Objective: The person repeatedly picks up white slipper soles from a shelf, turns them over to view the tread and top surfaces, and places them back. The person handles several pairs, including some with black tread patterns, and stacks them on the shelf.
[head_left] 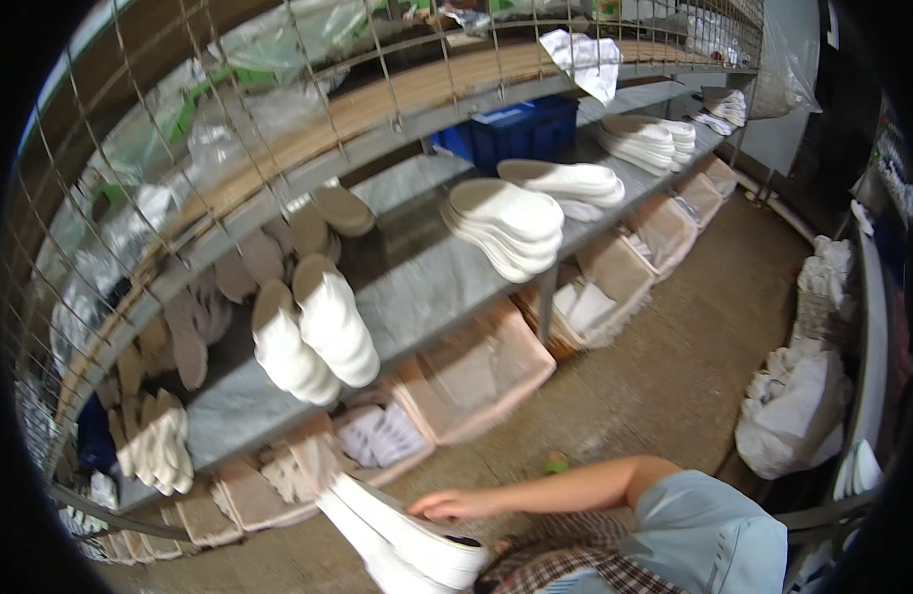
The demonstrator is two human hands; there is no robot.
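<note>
Along the lower edge of the view, you reach one bare arm in from the right, past a light blue sleeve, and its hand lies flat, fingers loosely spread, on top of a stack of white shoe soles. Whether that is your left or right hand cannot be told from this angle, and no second hand shows. The stack's long axis runs from upper left to lower right, so the hand sits near its middle with the dark-lined heel end just below the fingers; it hangs over the floor in front of the shelf, not resting on it.

Largest in view is the grey metal shelf, crossing from lower left to upper right behind a wire grid. On it you can count four clear stacks of white soles: two standing side by side near the front edge at left, one fanned pile at the middle, one flatter pile beyond it, with further piles toward the far right end. Below the front edge runs a row of pale pink crates, at least five. A blue bin sits at the shelf's back.
</note>
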